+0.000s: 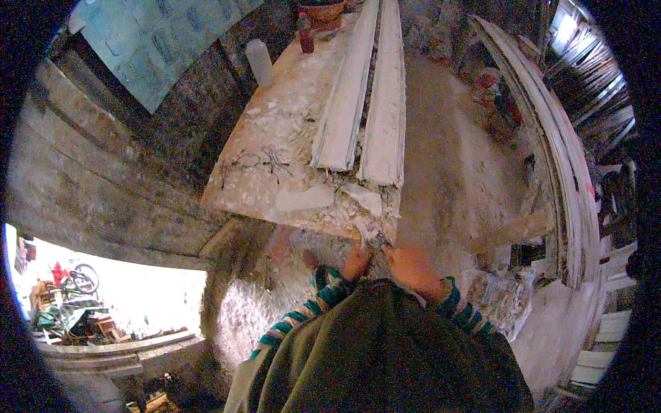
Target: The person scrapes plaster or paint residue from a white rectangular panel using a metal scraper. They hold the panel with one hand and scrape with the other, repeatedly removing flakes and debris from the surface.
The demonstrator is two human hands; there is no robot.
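Observation:
My left hand and my right hand are close together at the near end of a plaster-smeared wooden table. Fingers of both hands are closed and point inward toward each other. Whatever is between them is too small and dim to name. A ragged whitish scrap hangs at the table edge just beyond my fingers. On the table lie two long white moulding strips, the left strip and the right strip, running away from me side by side. White flat pieces lie at their near ends.
Dark wire bits are on the table's left side. A white cylindrical container, a bottle of red liquid and a basin stand farther back. More long strips lean at the right. A bright opening is at left.

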